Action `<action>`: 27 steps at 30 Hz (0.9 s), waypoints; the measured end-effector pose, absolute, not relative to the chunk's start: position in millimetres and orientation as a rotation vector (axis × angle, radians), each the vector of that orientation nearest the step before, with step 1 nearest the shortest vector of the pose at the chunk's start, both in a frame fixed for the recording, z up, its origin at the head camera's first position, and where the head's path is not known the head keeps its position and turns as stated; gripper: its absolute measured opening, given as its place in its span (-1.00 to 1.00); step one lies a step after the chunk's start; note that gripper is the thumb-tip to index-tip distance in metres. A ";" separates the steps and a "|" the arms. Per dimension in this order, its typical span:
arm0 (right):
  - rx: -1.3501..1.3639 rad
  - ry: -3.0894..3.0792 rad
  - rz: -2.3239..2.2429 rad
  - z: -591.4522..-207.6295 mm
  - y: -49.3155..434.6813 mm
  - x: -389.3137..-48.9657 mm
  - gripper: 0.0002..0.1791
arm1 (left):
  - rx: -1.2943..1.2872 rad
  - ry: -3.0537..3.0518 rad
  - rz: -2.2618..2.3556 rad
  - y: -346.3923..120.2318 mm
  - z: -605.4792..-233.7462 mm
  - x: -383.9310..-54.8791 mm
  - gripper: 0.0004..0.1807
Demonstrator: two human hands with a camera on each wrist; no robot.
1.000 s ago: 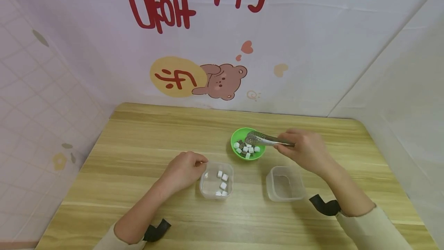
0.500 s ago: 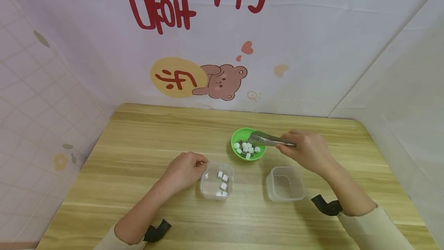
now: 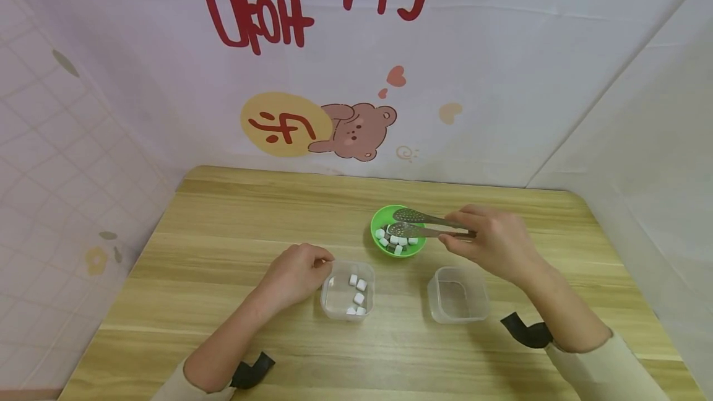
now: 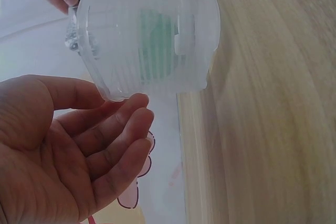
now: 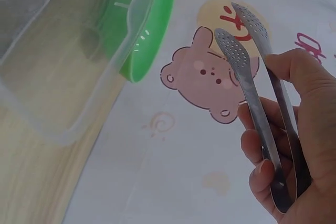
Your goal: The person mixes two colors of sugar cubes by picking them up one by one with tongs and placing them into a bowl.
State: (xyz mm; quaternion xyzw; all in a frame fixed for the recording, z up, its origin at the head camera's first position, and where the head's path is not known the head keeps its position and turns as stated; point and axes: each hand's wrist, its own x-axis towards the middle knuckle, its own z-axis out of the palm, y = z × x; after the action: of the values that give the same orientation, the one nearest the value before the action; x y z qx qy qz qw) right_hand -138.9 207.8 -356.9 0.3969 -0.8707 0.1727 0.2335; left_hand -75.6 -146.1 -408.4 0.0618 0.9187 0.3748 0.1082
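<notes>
My right hand (image 3: 492, 237) grips metal tongs (image 5: 257, 108) with perforated tips. Their two arms stand apart, with nothing between the tips, and in the head view they overlap the green bowl (image 3: 381, 215). Small white cubes (image 3: 398, 250) and some dark pieces lie in that bowl. With thumb and fingertips, my left hand (image 3: 298, 271) pinches the rim corner of a clear plastic container (image 3: 338, 296); the left wrist view shows this grip up close (image 4: 79, 145). Several white cubes (image 3: 359, 297) lie on the container's right side.
A second clear plastic container (image 3: 459, 314) stands on the right, below my right hand, with no cubes visible inside. All of this is on a wood-grain table (image 3: 250, 203). A white printed backdrop (image 3: 490, 48) rises behind the table's far edge.
The tongs' arms, close together half a second ago, have spread apart over the green bowl. My left hand and both containers have stayed in place.
</notes>
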 end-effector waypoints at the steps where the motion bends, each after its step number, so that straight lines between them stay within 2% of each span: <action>1: 1.098 -2.382 0.473 -355.8 206.4 -138.1 -0.77 | 0.181 2.703 1.102 -146.1 -408.4 -75.7 -0.79; 27: 1.385 -2.355 0.332 -342.7 156.7 -120.2 -0.76 | 0.183 2.708 1.096 -144.9 -408.1 -76.2 -0.78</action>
State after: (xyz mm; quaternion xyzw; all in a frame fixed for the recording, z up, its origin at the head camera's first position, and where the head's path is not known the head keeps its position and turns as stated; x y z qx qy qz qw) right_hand -120.2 156.7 -342.7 0.4936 -0.8396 0.1183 0.1935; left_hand -76.2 -144.9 -408.1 0.0621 0.9198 0.3724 0.1069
